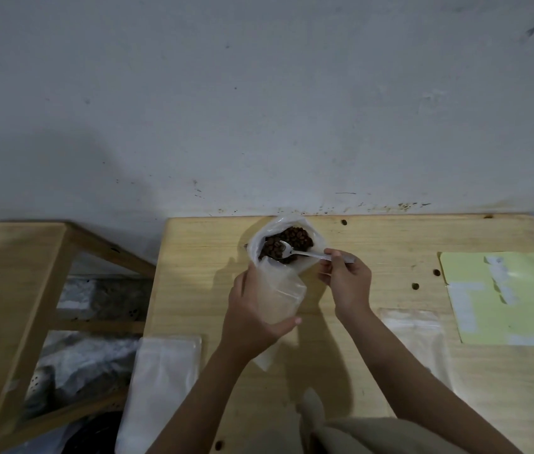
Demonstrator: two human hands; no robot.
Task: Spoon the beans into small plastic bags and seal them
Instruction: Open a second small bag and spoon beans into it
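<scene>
Over the beans (pixel 291 244), right hand (pixel 345 280) pinches the spoon (pixel 295 252); left hand's (pixel 255 319) grip wraps the small bag (pixel 280 293).

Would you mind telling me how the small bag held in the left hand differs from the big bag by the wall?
The small bag is held up off the table by the left hand; the big bag rests on the table. The small bag looks empty; the big bag holds dark beans and the bowl of the spoon. The small bag is narrower. Both are clear plastic and open.
</scene>
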